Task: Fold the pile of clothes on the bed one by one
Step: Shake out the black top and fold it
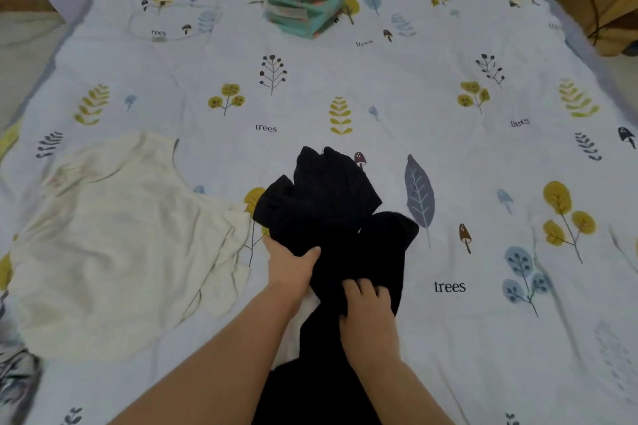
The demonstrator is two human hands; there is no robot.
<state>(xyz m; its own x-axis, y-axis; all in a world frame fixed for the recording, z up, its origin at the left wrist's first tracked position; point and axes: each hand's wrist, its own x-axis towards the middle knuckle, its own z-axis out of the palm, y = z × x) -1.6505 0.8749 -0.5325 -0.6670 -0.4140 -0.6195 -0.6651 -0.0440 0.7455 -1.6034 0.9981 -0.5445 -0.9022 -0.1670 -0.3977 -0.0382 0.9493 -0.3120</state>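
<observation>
Black garment (328, 210) is bunched up at the near-centre of the bed, crumpled and unfolded. Its upper folds stick out beyond my hands toward the far side, and the rest trails back toward me under my forearms.

My left hand (291, 264) grips its left edge: thumb curled over the top of the fabric, fingers hidden underneath. The bulk of the cloth sits above and to the right of that grip.

My right hand (367, 300) is just beside it, lower on the garment, fingers curled into the fabric and pinching a fold. Cloth runs above and below that hand. A bit of white shows between my two wrists; can't tell what it is.

Cream garment (114, 238) lies spread flat to the left, its right edge close to the black one; I can't tell whether they touch.

Teal patterned folded stack (303, 5) sits well apart at the far centre of the bed.

All of it rests on the white bedsheet (483, 155), which is printed with leaves, trees and mushrooms. Grey crumpled fabric (15, 376) is at the near-left edge.
</observation>
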